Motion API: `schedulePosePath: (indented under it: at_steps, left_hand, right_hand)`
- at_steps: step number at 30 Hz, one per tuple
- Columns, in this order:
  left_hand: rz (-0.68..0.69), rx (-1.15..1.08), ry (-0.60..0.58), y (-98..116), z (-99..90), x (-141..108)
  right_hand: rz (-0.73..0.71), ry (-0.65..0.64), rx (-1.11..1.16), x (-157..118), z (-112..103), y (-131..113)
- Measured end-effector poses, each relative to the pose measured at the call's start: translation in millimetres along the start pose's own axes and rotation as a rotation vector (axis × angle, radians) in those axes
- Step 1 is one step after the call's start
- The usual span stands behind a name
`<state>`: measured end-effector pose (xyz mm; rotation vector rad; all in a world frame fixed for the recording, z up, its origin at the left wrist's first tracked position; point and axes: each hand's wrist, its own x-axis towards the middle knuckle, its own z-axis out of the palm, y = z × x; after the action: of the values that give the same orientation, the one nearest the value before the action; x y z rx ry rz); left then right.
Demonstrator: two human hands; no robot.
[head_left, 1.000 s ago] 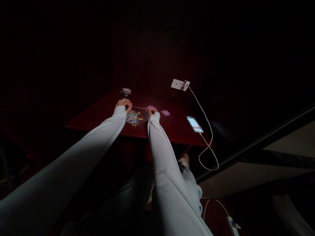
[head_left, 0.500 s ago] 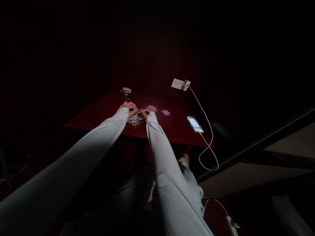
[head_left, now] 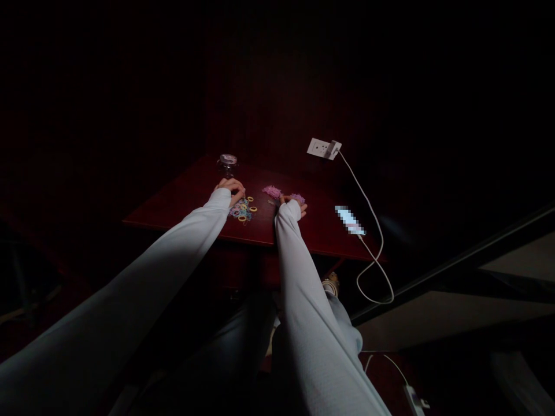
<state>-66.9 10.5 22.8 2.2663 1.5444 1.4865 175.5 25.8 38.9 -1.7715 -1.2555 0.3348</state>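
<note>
My left hand (head_left: 232, 189) rests at the upper left edge of a mixed pile of small elastic hair ties (head_left: 239, 212), blue, purple and yellow. Its fingers are curled together, and what they may hold is too small to make out. To the right, my right hand (head_left: 295, 205) is over the near side of a small heap of purple elastic bands (head_left: 298, 197), which it partly covers. Its thumb and fingers are apart, with nothing visible in them. A heap of pink elastic bands (head_left: 272, 190) lies between the two hands, slightly farther back.
Behind my left hand, a clear lidded jar (head_left: 228, 161) stands on the dark red table (head_left: 173, 208). A lit phone (head_left: 350, 220) lies at the right, its white cable (head_left: 363, 193) running to a wall socket (head_left: 319, 148). A power strip (head_left: 414, 400) is on the floor.
My right hand has moved right, from the mixed pile to the purple heap. My left hand stays by the mixed pile. The whole view has shifted slightly.
</note>
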Motion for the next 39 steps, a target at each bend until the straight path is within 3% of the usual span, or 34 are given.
schedulePosePath:
  at_steps: [5,20,26,29,35,39]
  left_hand:
    - [-0.017,0.001,0.004,-2.1,1.4,1.7]
    - [-0.035,-0.015,-0.020,-13.6,7.0,7.2]
    - [-0.107,-0.050,0.011,-8.0,7.7,7.0]
    - [-0.127,-0.076,0.031,-6.1,8.8,8.4]
    - [-0.163,-0.084,0.071,-3.6,11.4,10.3]
    - [-0.180,-0.088,0.071,-2.8,8.9,10.7]
  right_hand:
    - [-0.053,-0.072,-0.075,1.1,-1.9,-3.5]
    - [-0.045,-0.116,-0.088,-4.1,-5.9,-3.3]
    - [0.118,0.070,-0.071,-8.1,-2.6,-8.5]
    - [0.103,0.114,-0.123,-10.4,-0.2,-7.6]
    - [0.001,-0.045,-0.237,-9.2,-0.1,-2.2]
    - [-0.031,-0.061,-0.239,-9.9,-1.2,-2.1]
